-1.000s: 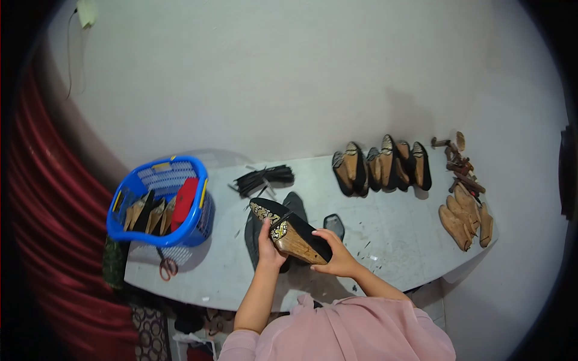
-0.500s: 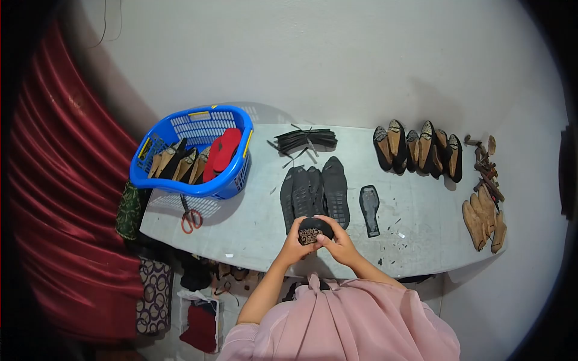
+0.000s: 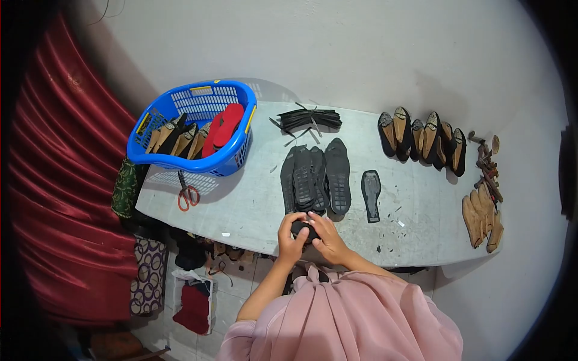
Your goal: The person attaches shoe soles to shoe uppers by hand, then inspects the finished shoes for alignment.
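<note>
Red curtain (image 3: 72,228) down the left. Pale table (image 3: 256,204) against the wall. Blue basket (image 3: 232,161) over its left corner, shoes and red pieces inside. Far right: row of shoes (image 3: 431,137); nearer, lasts (image 3: 483,219), tools (image 3: 486,167) beyond them. Centre: dark soles (image 3: 304,177), strips (image 3: 312,120) just behind. Left hand (image 3: 290,238) and right hand (image 3: 329,239) at the near edge, in front of the soles, close to their near ends; contact there unclear. Shoe (image 3: 304,231) between both hands, mostly hidden. Fingers bent around its far side, thumbs nearer; how firmly pressed, cannot tell. Single sole (image 3: 371,197) right of the pile. Scissors (image 3: 188,197) lie close under the basket. Scraps (image 3: 379,248) near right.
</note>
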Demonstrator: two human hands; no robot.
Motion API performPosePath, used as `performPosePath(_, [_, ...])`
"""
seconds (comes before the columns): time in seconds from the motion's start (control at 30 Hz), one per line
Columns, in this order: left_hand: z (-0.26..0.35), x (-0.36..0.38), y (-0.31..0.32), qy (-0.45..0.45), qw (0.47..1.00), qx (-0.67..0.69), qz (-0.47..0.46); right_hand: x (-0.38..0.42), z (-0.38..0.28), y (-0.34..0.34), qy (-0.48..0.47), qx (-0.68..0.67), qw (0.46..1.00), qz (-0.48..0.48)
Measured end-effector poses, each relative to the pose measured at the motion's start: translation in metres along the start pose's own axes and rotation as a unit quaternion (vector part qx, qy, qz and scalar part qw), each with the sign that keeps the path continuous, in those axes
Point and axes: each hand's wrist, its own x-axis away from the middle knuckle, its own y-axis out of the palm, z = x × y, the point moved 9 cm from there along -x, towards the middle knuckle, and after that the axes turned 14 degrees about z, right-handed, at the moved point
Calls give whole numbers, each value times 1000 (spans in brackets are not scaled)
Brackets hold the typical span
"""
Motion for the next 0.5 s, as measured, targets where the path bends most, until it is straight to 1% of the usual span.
performPosePath(0.03, [-6,1,-3,-14,1000,-6,4,17,23,7,-36,43,998,16])
performPosePath(0.07, [-10,1,-5,-27,1000,-12,9,31,60,9,53,38,996,67])
performPosePath(0.1, [-10,-2,-9,-47,998,10,46,34,83,6,139,33,983,117])
performPosePath(0.13, [-12,-4,-10,-47,997,20,60,42,104,0,223,26,961,164])
performPosePath(0.17, [-16,-4,-14,-48,996,28,74,44,96,5,140,38,980,137])
performPosePath(0.2, [-18,-4,-17,-50,994,36,86,30,53,1,57,49,991,112])
performPosePath(0.23, [-14,-6,-17,-41,995,23,92,15,6,-4,-27,59,994,87])
performPosePath(0.27, [-15,-7,-18,-49,994,18,92,5,-31,-5,-110,70,990,63])
performPosePath(0.3, [-17,-9,-19,-57,994,14,91,1,-26,10,-50,140,988,-40])
performPosePath(0.33, [-17,-11,-19,-65,994,10,89,2,3,7,67,133,989,-16])
performPosePath(0.37, [-15,-13,-21,-67,993,11,98,8,41,8,181,125,976,9])
performPosePath(0.4, [-17,-16,-22,-72,992,18,105,7,57,2,290,115,950,32])
performPosePath(0.43, [-20,-15,-25,-79,990,23,111,-3,35,-13,189,96,972,97])
performPosePath(0.47, [-23,-13,-27,-89,989,27,117,-9,11,-9,87,93,989,68])
performPosePath(0.5, [-23,-14,-27,-85,989,22,121,-14,-17,-3,-16,89,995,40])
